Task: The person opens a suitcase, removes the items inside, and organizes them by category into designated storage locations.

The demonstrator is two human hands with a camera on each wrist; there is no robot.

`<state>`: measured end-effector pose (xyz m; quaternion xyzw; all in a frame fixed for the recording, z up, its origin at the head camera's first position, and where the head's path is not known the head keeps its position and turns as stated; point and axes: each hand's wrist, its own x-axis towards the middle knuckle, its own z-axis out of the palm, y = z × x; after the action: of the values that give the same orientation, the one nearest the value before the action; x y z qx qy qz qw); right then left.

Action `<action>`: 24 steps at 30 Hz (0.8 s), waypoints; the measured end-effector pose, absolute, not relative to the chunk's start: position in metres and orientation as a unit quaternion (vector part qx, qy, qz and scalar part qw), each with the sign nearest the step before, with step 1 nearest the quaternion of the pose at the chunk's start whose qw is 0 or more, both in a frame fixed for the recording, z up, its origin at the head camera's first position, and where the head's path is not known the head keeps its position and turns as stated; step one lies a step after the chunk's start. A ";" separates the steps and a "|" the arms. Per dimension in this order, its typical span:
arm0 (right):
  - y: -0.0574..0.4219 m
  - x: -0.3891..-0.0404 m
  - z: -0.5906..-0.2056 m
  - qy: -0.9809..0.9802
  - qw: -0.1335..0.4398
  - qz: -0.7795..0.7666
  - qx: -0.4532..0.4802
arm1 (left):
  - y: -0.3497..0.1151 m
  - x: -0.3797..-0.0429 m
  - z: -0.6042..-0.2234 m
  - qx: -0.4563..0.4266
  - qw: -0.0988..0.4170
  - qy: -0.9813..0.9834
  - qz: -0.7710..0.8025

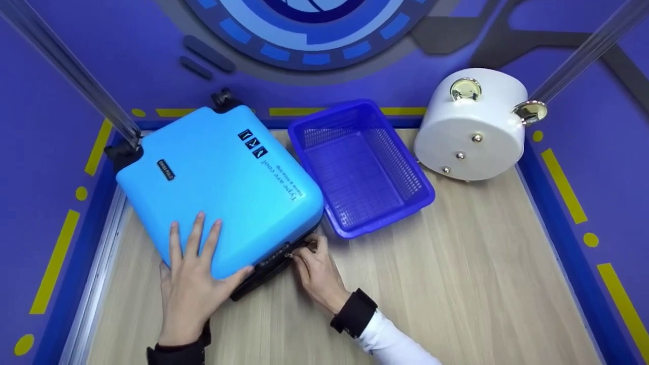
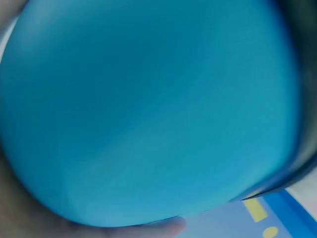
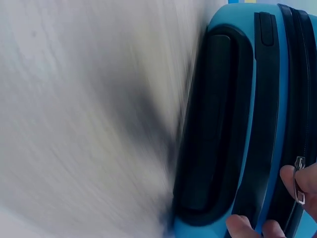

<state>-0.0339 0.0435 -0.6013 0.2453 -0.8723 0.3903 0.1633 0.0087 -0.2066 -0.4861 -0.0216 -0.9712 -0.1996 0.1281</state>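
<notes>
A bright blue hard-shell suitcase lies flat on the floor at the left, its wheels toward the back wall. My left hand rests on its near corner, fingers spread over the shell and thumb toward the front side. Blue shell fills most of the left wrist view. At the suitcase's front side, my right hand pinches a metal zipper pull. The right wrist view shows the black zipper and a black side handle along that side.
A blue plastic basket stands against the suitcase's right side. Farther right is a white drum-shaped object with gold fittings, near the back right corner. Blue walls with yellow markings enclose the wood-look floor.
</notes>
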 end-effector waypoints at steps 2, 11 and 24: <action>0.042 -0.036 -0.601 -0.872 0.156 0.394 0.244 | -0.208 0.010 -0.489 -0.035 0.152 -0.969 -0.193; 0.033 -0.055 -0.592 -0.888 0.120 0.382 0.225 | -0.189 0.015 -0.491 0.048 0.148 -0.971 -0.180; 0.028 -0.087 -0.592 -0.891 0.083 0.408 0.183 | -0.157 0.005 -0.495 0.101 0.166 -0.967 -0.165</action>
<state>-0.0870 0.0283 -0.5920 0.1830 -0.8906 0.4078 0.0835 0.0045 -0.1568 -0.4946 0.1006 -0.9670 -0.1653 0.1659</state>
